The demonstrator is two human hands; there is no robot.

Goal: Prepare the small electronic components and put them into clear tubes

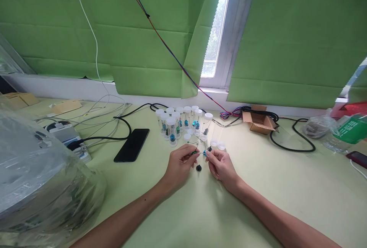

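Note:
My left hand (pixel 181 162) is closed in a pinch on a small green part (pixel 195 151) with thin wire-like leads. Opposite it, my right hand (pixel 222 164) pinches a small blue part (pixel 204 153); a black piece (pixel 209 149) shows at its fingertips. The two parts nearly meet, and a thin lead spans the gap. On the table just below lies a small black knob-like piece (pixel 198 168). Clear tubes with white caps (pixel 172 131) stand in a cluster beyond my hands, several holding blue or green parts. Loose white caps (pixel 221 146) lie by my right fingers.
A black phone (pixel 132 145) lies to the left, near a power strip (pixel 76 143) with cables. A large clear plastic bag (pixel 43 187) fills the near left. At the back right are an open cardboard box (pixel 259 122), black cable and a green-labelled bottle (pixel 345 133).

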